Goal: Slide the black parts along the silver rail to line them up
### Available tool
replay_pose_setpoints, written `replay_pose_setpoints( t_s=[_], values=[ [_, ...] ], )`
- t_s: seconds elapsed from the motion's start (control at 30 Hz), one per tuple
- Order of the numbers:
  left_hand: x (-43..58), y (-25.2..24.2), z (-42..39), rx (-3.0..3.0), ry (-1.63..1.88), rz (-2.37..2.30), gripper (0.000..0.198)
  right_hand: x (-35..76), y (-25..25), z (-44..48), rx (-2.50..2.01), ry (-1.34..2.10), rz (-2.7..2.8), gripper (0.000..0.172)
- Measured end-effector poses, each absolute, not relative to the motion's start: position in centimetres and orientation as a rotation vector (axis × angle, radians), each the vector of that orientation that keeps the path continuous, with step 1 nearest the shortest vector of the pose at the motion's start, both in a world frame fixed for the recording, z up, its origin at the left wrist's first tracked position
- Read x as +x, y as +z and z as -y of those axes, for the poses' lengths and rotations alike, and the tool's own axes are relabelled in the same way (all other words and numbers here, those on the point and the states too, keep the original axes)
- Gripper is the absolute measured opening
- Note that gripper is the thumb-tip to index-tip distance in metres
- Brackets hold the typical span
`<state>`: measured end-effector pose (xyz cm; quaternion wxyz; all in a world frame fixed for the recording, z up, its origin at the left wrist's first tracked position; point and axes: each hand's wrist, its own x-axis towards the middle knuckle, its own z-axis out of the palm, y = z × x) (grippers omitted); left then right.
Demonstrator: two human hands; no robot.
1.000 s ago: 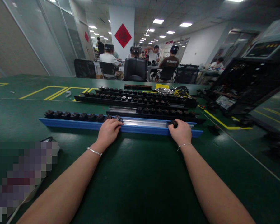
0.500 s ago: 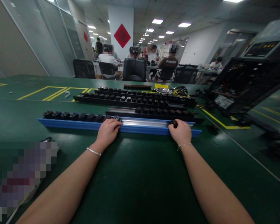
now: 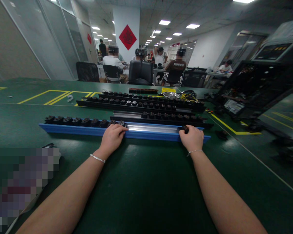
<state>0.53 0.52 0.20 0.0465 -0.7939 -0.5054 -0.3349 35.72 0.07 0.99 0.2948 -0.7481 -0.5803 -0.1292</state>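
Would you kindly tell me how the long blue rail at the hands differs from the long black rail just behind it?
The long blue rail has the left hand and right hand at it; the long black rail has neither. The blue rail's bare silver stretch lies right of centre, the black rail's at its left end. Both carry chunky black parts.

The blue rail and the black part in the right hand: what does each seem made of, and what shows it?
Blue rail: perhaps painted metal or plastic, judging by its smooth, even colour; its inner channel looks like bare metal, given the silvery shine. Black part: possibly plastic, dark and dull, though the right hand hides much.
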Motion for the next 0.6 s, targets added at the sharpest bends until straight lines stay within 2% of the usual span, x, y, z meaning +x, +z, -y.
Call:
replay_pose_setpoints(
  t_s=[0.6],
  values=[
    [0.5,0.2,-0.5,-2.420,-1.032,1.548,0.020,37.1,0.9,0.0,-2.017,-0.307,1.483,0.032]
  ],
)
